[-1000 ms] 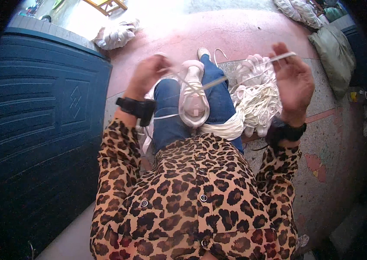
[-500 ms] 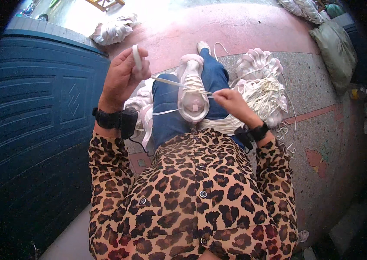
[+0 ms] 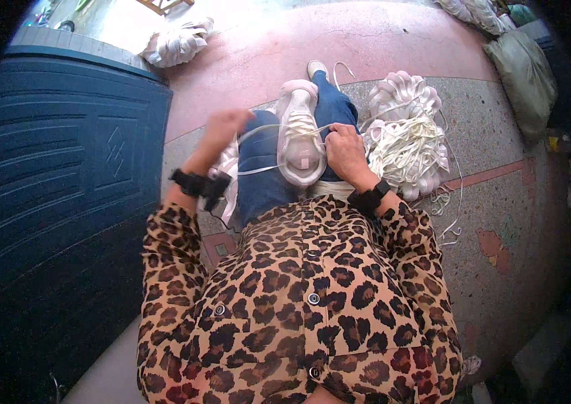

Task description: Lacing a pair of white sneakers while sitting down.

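Note:
A white and pale pink sneaker (image 3: 297,168) rests across my jeans-covered thighs, its toe pointing away from me. A flat white shoelace (image 3: 270,128) crosses over it between my hands, and another strand runs left from the shoe's side over my thigh. Right of the shoe, my right hand (image 3: 347,153) is closed, pinching the shoelace between thumb and fingers. My left hand (image 3: 223,131) is above my left thigh, near the other end of the shoelace. It is smeared by motion, so its grip does not show.
A tangled heap of white laces (image 3: 403,148) lies on more pale shoes (image 3: 403,94) to my right. Other shoes (image 3: 229,168) sit by my left leg. A blue panelled door (image 3: 70,161) stands left. Farther off are a shoe bundle (image 3: 178,44) and a greenish sack (image 3: 521,67).
My left hand has dropped and swung slightly right, and the shoelace has gone from taut to slack. My right hand has turned and come in closer to the shoe.

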`<state>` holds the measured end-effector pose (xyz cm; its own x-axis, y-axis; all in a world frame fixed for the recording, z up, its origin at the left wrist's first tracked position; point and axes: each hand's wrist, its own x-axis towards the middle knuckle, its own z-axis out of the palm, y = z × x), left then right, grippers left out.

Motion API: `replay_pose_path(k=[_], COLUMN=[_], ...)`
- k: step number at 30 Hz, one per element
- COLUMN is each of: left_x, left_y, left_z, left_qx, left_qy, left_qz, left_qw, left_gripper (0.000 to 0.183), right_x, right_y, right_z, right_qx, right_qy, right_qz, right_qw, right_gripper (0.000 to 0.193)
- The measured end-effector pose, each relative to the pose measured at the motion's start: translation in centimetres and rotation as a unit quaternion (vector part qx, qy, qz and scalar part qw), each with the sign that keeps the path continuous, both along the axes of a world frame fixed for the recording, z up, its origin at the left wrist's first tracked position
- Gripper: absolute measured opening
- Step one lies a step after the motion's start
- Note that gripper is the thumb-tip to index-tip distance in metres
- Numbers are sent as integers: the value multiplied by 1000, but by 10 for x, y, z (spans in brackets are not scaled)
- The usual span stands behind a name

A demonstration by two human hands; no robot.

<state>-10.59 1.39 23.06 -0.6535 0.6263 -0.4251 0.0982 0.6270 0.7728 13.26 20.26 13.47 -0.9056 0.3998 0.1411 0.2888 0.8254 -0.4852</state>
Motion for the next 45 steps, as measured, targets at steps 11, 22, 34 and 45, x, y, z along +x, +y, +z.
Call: replay_pose_path(k=[11,22,34,45], left_x=[65,83,100,113], left_y=[-19,1,6,23], left_z=[-62,-61,-39,-62], left_qx=[10,-31,-60,-39], left_qy=[68,292,509,543], left_qz=[-33,-122,-170,-254], left_qw=[997,948,842,800], left_gripper=[31,16,21,20], right_x=[-14,-8,-9,-21], right_y=[-2,-12,-10,-15], right_z=[8,8,18,2], right_qx=[114,49,19,211], right_qy=[17,55,44,-46], right_qz=[128,7,63,198], right_qw=[985,997,997,956], right_gripper=[15,9,14,8])
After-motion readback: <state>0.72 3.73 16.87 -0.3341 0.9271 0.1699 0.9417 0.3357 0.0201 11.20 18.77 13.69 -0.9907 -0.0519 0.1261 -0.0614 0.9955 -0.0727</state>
